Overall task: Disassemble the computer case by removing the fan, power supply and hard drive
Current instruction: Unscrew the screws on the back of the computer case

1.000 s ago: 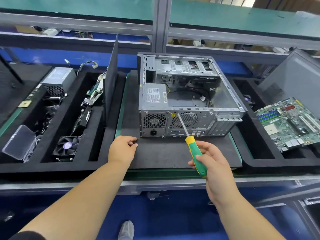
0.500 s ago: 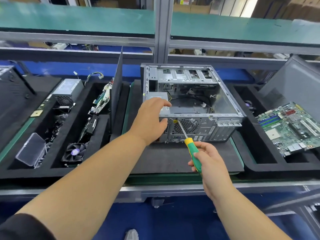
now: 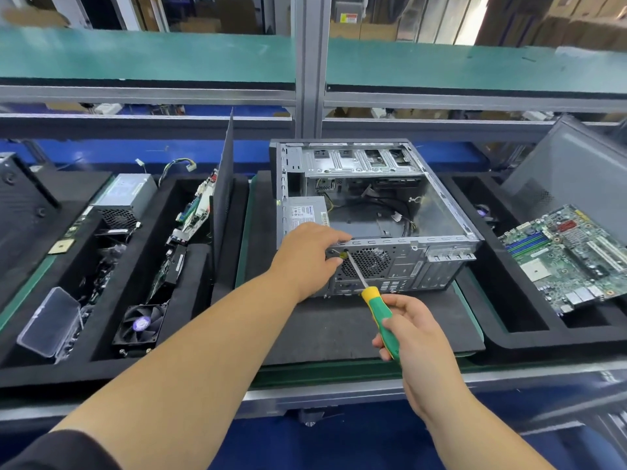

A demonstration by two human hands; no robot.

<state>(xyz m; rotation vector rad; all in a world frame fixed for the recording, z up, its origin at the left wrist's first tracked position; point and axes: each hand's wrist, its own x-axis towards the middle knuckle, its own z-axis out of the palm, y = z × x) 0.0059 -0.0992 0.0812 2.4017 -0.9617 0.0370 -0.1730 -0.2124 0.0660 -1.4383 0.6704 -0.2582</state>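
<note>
On the black mat [image 3: 322,334] in the middle of the surface lies the open computer case [image 3: 373,215], its rear panel facing the person. The power supply [image 3: 305,213] sits in the case's near left corner, and the fan [image 3: 368,262] is behind the round grille on the rear panel. The left hand [image 3: 310,259] rests on the top rear edge of the case, its fingers [image 3: 334,237] curled over the rim. The right hand [image 3: 412,330] grips the green and yellow handle of a screwdriver [image 3: 373,303], whose tip meets the rear panel just above the fan grille. In the left tray [image 3: 190,334] lie a loose fan [image 3: 140,325] and another power supply [image 3: 127,198]. A motherboard [image 3: 563,256] lies in the right tray.
</note>
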